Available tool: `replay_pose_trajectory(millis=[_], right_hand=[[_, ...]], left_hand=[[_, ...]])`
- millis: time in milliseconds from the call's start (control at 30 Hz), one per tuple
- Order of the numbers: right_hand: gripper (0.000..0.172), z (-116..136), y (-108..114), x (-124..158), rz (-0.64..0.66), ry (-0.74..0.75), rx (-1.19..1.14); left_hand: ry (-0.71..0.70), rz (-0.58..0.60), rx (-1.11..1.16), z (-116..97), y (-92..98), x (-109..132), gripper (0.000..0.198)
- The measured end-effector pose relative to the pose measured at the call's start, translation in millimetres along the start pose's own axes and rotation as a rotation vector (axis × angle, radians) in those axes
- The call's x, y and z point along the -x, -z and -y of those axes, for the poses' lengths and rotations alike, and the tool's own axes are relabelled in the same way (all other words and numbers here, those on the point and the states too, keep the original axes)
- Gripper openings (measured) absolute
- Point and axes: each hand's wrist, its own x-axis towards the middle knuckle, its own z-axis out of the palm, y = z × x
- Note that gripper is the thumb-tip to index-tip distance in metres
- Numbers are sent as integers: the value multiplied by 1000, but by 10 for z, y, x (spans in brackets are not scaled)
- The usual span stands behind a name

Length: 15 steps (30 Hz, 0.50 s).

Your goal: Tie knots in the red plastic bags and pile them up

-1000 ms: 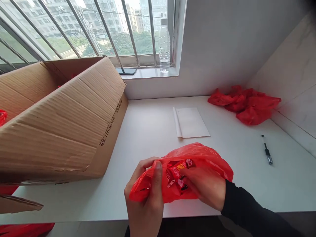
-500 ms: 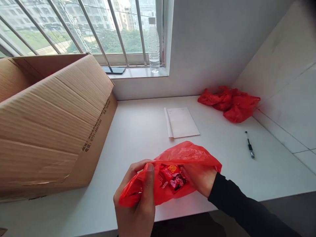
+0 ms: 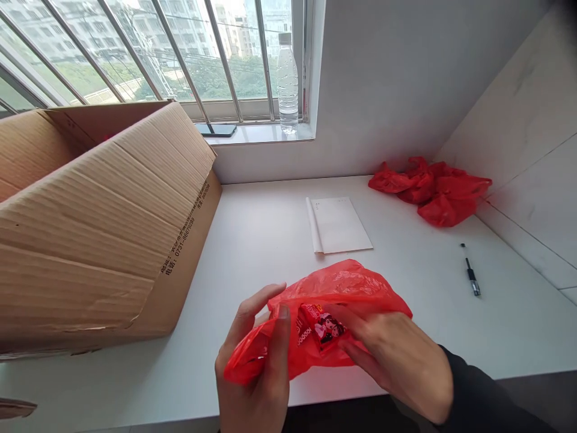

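A thin red plastic bag (image 3: 351,282) sits near the table's front edge with its mouth facing me. My left hand (image 3: 259,361) grips the bag's left side, thumb in front and fingers behind. Inside the mouth lie small red snack packets (image 3: 328,328) printed with a cartoon figure; how many is hidden by the bag. At the right of the opening is my right hand (image 3: 392,349), its fingertips just within the bag beside the packets. Its thumb and fingers are apart, and nothing shows held between them.
A large open cardboard box (image 3: 112,240) takes up the left. Behind the bag lies a white notebook (image 3: 342,225). A pen (image 3: 471,276) and a crumpled red bag (image 3: 437,189) are at the right. A water bottle (image 3: 287,84) and a phone (image 3: 216,130) rest on the windowsill.
My right hand has drawn back toward me, partly out of the bag, and its fingers have spread. My left hand still grips the bag. The view has shifted slightly.
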Motion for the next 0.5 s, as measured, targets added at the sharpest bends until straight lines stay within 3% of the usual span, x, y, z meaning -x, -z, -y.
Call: replay_pose_trajectory(millis=[100, 200, 400, 500], right_hand=[[32, -36, 214, 150, -82, 52, 77], [31, -162, 223, 224, -179, 17, 173], [26, -457, -90, 80, -25, -181, 215], [27, -516, -124, 29, -18, -179, 187]], left_hand=[[-6, 66, 73, -6, 62, -12, 25], [35, 171, 153, -22, 107, -45, 19], [84, 337, 154, 24, 76, -21, 28], [-61, 420, 113, 52, 62, 21, 27]])
